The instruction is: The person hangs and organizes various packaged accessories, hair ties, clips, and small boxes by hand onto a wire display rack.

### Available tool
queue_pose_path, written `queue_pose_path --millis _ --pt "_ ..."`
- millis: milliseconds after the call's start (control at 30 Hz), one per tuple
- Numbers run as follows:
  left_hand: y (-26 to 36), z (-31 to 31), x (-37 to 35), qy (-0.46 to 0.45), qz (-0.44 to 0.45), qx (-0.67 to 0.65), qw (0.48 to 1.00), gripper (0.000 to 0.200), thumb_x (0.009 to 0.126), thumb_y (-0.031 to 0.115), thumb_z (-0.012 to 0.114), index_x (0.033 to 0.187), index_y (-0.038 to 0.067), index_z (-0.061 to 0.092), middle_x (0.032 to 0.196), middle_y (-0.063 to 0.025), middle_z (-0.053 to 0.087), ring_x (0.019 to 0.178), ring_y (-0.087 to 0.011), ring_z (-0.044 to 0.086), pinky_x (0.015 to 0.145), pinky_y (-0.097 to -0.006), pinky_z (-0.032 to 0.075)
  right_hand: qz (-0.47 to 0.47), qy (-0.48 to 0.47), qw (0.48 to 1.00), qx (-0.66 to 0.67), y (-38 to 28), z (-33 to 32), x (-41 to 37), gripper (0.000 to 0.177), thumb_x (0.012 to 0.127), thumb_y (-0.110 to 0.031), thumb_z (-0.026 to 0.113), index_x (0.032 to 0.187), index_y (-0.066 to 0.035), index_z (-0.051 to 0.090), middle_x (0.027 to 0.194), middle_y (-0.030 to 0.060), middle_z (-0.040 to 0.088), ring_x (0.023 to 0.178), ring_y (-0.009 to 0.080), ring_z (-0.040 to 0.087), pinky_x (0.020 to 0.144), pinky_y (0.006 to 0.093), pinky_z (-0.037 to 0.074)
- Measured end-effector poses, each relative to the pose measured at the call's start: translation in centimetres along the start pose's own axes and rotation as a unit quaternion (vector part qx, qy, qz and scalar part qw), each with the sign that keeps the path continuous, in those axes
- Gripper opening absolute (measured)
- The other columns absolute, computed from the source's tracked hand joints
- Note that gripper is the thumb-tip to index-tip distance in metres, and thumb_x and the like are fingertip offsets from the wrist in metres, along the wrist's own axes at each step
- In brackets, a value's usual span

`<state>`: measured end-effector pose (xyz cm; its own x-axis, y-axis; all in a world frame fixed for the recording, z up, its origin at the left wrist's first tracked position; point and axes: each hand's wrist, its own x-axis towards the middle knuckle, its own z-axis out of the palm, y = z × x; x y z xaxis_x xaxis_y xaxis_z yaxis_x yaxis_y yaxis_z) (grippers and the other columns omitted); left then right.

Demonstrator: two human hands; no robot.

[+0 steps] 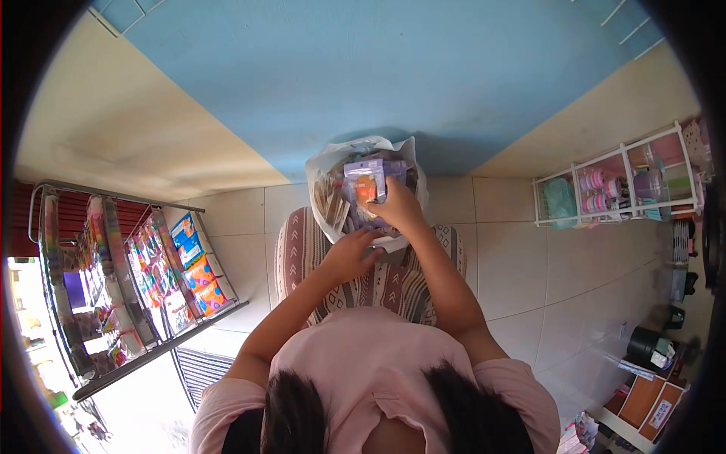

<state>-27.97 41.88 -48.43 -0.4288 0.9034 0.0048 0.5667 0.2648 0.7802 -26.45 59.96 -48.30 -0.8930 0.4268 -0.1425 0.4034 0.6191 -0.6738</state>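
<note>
A white plastic bag (316, 180) stands upright with its mouth wide, filled with several clear and purple packets. My right hand (398, 206) reaches over the bag and is closed on the edge of a purple packet (364, 170), which has an orange part showing in its middle. At the near rim of the bag rests my left hand (352, 256), thumb and fingers apart, with its fingertips at the plastic. Most of the bag's lower contents are hidden under the upper packets.
Patterned fabric (299, 246) covers my lap right behind the bag. To the left stands a metal rack (151, 363) hung with colourful packs. A white wire shelf (620, 181) with small goods is on the right. The blue wall (378, 68) rises just beyond the bag.
</note>
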Motion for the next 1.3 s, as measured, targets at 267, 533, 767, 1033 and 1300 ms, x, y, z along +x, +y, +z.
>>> queue_pose_path --millis 267,533,767,1033,1300 --pt "0.6 -4.6 0.3 0.260 -0.033 -0.140 0.955 0.053 0.089 0.028 0.061 0.130 0.003 0.042 0.126 -0.0182 0.049 0.121 -0.0317 0.048 0.098 -0.0426 0.040 -0.101 0.066 0.977 0.177 -3.5 -6.8 -0.6 0.058 0.067 -0.030 0.080 0.111 -0.003 0.055 0.096 0.0162 0.066 0.087 0.0293 0.065 0.076 0.0365 0.051" --pt "-0.4 -8.6 1.9 0.194 -0.051 -0.510 0.837 0.083 0.082 0.041 0.070 0.139 -0.001 0.027 0.133 -0.0184 0.043 0.124 -0.0264 0.045 0.102 -0.0390 0.037 -0.207 -0.126 0.931 0.274 -10.5 -9.6 1.2 0.063 0.073 -0.020 0.078 0.124 -0.001 0.047 0.114 0.0095 0.059 0.105 0.0185 0.057 0.090 0.0338 0.048" --pt "-0.7 -8.2 -1.0 0.216 -0.128 -0.624 0.740 0.060 0.087 0.033 0.063 0.133 0.002 0.038 0.120 -0.0116 0.054 0.109 -0.0227 0.057 0.097 -0.0375 0.045 -0.214 -0.097 0.926 0.296 -10.7 -6.1 3.0 0.066 0.082 -0.036 0.072 0.130 -0.003 0.043 0.126 0.0129 0.052 0.117 0.0218 0.051 0.091 0.0344 0.047" --pt "-4.9 -8.4 -7.3 0.269 -0.082 -0.718 0.636 0.058 0.082 0.028 0.065 0.130 0.005 0.043 0.118 -0.0104 0.058 0.109 -0.0260 0.058 0.098 -0.0432 0.045 0.000 0.102 0.940 -0.325 -0.8 -2.5 3.6 0.035 0.077 -0.039 0.070 0.090 -0.006 0.065 0.087 0.0050 0.064 0.084 0.0271 0.062 0.075 0.0420 0.047" --pt "-4.6 -7.9 -7.0 0.260 -0.060 -0.735 0.624 0.058 0.077 0.021 0.067 0.129 0.007 0.046 0.119 -0.0081 0.058 0.110 -0.0248 0.057 0.097 -0.0416 0.046 -0.019 0.070 0.975 -0.210 -0.8 -2.7 2.8 0.030 0.075 -0.033 0.074 0.084 -0.007 0.064 0.097 0.0084 0.062 0.093 0.0252 0.058 0.086 0.0456 0.040"
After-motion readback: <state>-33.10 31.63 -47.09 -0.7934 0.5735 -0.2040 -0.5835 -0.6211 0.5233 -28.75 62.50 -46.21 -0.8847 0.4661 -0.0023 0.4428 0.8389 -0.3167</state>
